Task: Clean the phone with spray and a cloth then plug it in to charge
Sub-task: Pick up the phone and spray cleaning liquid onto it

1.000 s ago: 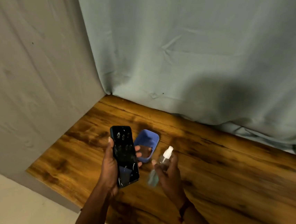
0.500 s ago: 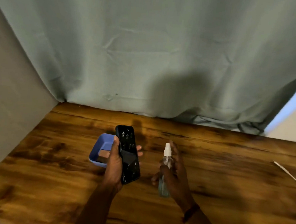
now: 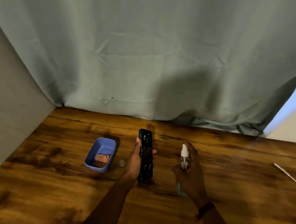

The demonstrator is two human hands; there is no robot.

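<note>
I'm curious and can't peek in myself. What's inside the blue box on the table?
Inside the blue box a brownish-orange thing lies at the near end. It may be a folded cloth, but it's too blurry to be sure. The near wall hides whatever sits right behind it.

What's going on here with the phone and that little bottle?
A person is cleaning a black phone. The left hand holds it over the wooden table, and its screen is speckled with what look like droplets. The right hand grips a small spray bottle beside it. A blue tray sits to the left. A white cable lies at the right, not yet plugged in.
</note>
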